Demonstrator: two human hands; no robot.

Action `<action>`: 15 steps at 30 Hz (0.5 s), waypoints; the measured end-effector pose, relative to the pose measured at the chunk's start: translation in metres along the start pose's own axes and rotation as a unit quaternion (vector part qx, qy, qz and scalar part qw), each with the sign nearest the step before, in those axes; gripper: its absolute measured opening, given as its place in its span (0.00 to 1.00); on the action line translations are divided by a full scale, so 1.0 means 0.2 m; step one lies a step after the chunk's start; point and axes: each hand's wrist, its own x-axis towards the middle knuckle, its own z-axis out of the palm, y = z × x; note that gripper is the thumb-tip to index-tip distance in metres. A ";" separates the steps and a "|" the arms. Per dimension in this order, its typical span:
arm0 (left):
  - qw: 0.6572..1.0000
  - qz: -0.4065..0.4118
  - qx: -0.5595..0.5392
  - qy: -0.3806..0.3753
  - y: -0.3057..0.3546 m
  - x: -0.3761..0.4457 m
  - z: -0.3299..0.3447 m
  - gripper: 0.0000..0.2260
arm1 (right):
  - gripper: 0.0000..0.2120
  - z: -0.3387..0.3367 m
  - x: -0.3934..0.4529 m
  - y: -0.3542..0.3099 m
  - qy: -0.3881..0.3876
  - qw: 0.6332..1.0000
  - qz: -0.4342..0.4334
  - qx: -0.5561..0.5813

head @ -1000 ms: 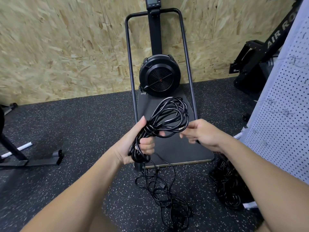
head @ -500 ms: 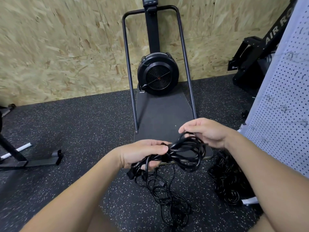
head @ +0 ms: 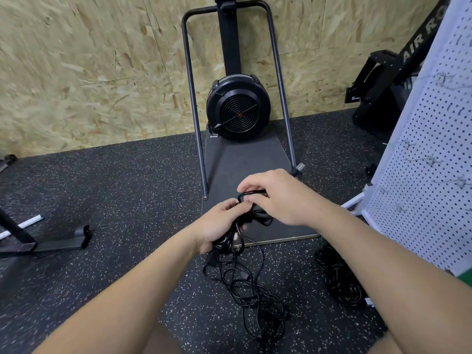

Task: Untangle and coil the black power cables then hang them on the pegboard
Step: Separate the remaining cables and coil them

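My left hand (head: 220,224) grips a bundle of black power cable (head: 236,229) at centre frame, fingers curled round the gathered loops. Just above it, my right hand (head: 277,196) pinches a strand of the same cable between thumb and fingers. The loose tail of the cable (head: 255,297) trails down to a tangle on the speckled floor. A second heap of black cable (head: 339,279) lies on the floor to the right, partly hidden by my right forearm. The white pegboard (head: 434,159) stands at the right edge, with small wire hooks on it.
A black fan-wheel exercise machine (head: 238,111) with a tubular frame and flat base plate stands straight ahead against the chipboard wall. Another black machine (head: 388,80) sits at the back right. A black metal stand foot (head: 51,242) lies on the floor at left.
The coil was held up high, then lowered. My right hand has moved in over the bundle and now pinches a strand close to my left hand; the loops are bunched tighter.
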 end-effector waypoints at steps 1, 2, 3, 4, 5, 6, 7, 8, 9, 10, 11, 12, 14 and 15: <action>1.000 0.008 -0.009 0.009 0.00 0.00 0.00 0.21 | 0.11 -0.01 0.00 -0.01 0.013 0.997 -0.014 -0.078; 0.999 0.016 -0.023 0.016 0.01 0.00 -0.01 0.20 | 0.12 -0.03 0.00 -0.01 0.029 0.994 -0.016 -0.102; 0.999 0.025 -0.043 0.019 0.02 0.01 -0.01 0.21 | 0.12 -0.05 0.00 -0.01 0.038 0.996 -0.004 -0.085; 0.997 0.034 -0.060 0.019 0.02 0.01 -0.02 0.23 | 0.13 -0.07 0.00 0.00 0.040 0.998 0.008 -0.054; 0.997 0.040 -0.068 0.016 0.03 0.01 -0.02 0.24 | 0.13 -0.08 -0.01 0.02 0.038 0.999 0.017 -0.024; 0.996 0.044 -0.070 0.013 0.03 0.01 -0.02 0.25 | 0.14 -0.09 -0.01 0.03 0.036 0.999 0.018 -0.003; 0.996 0.046 -0.074 0.008 0.03 0.01 -0.02 0.25 | 0.14 -0.10 -0.01 0.03 0.038 0.999 0.013 0.006; 0.996 0.044 -0.082 0.004 0.03 0.00 -0.01 0.24 | 0.14 -0.11 -0.02 0.04 0.046 0.999 0.005 0.013; 0.994 0.045 -0.096 0.001 0.04 -0.01 0.00 0.23 | 0.14 -0.11 -0.02 0.05 0.054 0.998 0.000 0.017; 0.992 0.050 -0.117 -0.005 0.04 -0.02 0.02 0.23 | 0.13 -0.11 -0.02 0.06 0.061 0.998 -0.003 0.025; 0.988 0.055 -0.147 -0.012 0.04 -0.03 0.02 0.23 | 0.13 -0.10 -0.02 0.06 0.069 0.997 -0.003 0.034; 0.981 0.060 -0.182 -0.022 0.05 -0.03 0.03 0.24 | 0.12 -0.09 -0.02 0.07 0.077 0.997 -0.003 0.029; 0.965 0.072 -0.249 -0.042 0.05 -0.04 0.03 0.21 | 0.08 -0.08 -0.01 0.07 0.111 0.993 -0.016 -0.039; 0.957 0.077 -0.275 -0.050 0.05 -0.04 0.03 0.18 | 0.07 -0.08 -0.01 0.07 0.138 0.986 -0.031 -0.088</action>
